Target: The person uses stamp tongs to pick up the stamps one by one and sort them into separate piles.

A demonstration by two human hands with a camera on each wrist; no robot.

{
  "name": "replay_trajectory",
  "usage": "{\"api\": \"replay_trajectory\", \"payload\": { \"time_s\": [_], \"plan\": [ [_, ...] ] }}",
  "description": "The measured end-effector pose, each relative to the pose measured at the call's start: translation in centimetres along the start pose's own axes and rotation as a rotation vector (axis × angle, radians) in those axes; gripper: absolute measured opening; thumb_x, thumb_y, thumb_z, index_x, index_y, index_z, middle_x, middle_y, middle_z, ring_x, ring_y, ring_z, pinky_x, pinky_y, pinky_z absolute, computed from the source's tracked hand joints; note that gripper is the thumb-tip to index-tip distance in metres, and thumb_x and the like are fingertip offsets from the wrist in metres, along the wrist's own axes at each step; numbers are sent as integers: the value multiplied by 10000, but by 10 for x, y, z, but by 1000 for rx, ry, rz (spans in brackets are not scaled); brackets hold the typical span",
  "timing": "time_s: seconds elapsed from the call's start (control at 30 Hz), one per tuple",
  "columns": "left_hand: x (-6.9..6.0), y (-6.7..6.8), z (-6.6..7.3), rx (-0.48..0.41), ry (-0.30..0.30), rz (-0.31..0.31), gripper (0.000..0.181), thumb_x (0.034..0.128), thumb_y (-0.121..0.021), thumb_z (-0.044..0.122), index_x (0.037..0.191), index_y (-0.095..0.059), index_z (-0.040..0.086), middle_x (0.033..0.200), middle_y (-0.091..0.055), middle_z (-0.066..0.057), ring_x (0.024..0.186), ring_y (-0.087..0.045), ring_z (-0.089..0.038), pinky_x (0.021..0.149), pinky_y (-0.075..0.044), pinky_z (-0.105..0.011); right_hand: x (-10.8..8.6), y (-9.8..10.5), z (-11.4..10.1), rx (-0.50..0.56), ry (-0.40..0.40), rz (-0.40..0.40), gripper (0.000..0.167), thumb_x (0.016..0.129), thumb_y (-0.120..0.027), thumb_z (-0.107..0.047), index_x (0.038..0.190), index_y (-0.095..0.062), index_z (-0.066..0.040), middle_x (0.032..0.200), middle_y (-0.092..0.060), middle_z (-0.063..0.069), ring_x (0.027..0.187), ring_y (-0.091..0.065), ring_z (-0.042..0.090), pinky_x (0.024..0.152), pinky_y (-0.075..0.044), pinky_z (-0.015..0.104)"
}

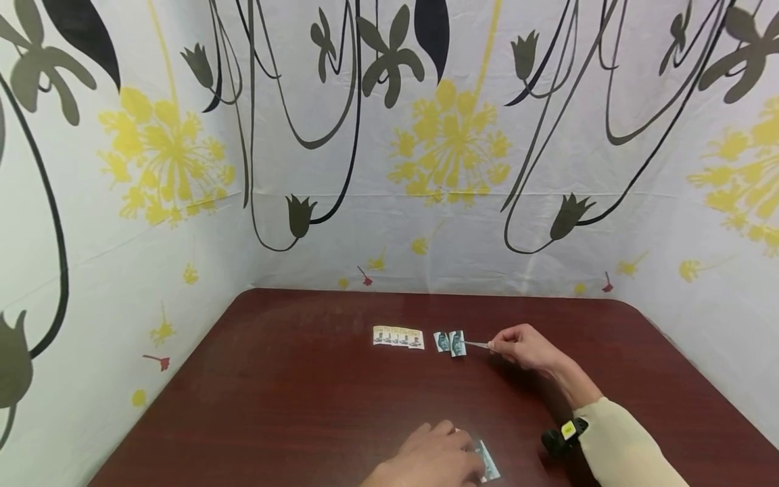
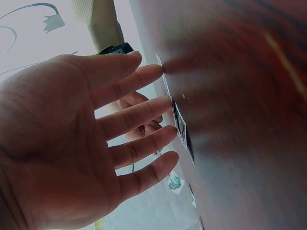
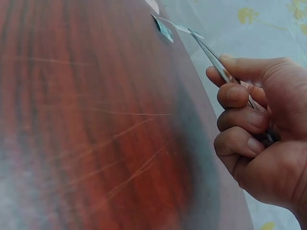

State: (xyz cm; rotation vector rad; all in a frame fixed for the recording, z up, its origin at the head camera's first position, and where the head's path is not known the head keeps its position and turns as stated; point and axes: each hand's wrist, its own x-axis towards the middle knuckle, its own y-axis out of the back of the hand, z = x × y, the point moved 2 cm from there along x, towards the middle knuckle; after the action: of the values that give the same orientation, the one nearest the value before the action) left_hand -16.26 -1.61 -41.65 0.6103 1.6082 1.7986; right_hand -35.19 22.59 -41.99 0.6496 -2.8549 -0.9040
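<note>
My right hand (image 1: 532,350) grips a pair of metal tweezers (image 3: 211,56) over the far part of the table. The tips pinch a small blue-green stamp (image 1: 457,343), raised and tilted in the right wrist view. Just left of it lies another blue-green stamp (image 1: 441,341). Farther left, several yellowish stamps (image 1: 397,336) form an overlapping row. Near the front, my left hand (image 1: 429,456) has its fingers extended, fingertips on or just above more blue-green stamps (image 1: 488,463); the hand partly covers these. In the left wrist view, its palm holds nothing.
The dark red-brown wooden table (image 1: 292,399) has rounded far corners. A white cloth (image 1: 377,264) with flower patterns hangs behind and along both sides. A black wrist strap (image 1: 562,436) sits at my right cuff.
</note>
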Motion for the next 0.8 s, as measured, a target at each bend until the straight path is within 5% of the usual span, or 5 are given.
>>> {"api": "replay_trajectory", "payload": {
  "time_s": [0.33,0.6,0.8],
  "plan": [
    [1,0,-2,-27,-7,-17,157,1003,-691,431,1148,-746,404,1231,-663,208,1135,-566,-19,896,-514,-289,11,3,-5,-19,-2,-3,284,1058,-634,-215,1024,-748,43,621,-468,-31,491,-322,92,463,-312,261],
    [0,-2,-3,19,-37,33,155,992,-692,442,1128,-752,398,1214,-666,197,1119,-566,-16,821,-481,-250,18,0,-3,-15,-18,-8,270,1052,-642,-207,1007,-751,35,625,-474,-33,501,-334,94,465,-315,254],
    [3,-4,-5,-5,-41,-6,181,995,-695,429,1164,-743,387,1228,-661,190,1119,-564,-16,812,-486,-249,23,2,-4,-14,-26,-17,288,1051,-651,-226,1003,-753,39,612,-475,-39,493,-325,97,459,-312,257]
  ]
}}
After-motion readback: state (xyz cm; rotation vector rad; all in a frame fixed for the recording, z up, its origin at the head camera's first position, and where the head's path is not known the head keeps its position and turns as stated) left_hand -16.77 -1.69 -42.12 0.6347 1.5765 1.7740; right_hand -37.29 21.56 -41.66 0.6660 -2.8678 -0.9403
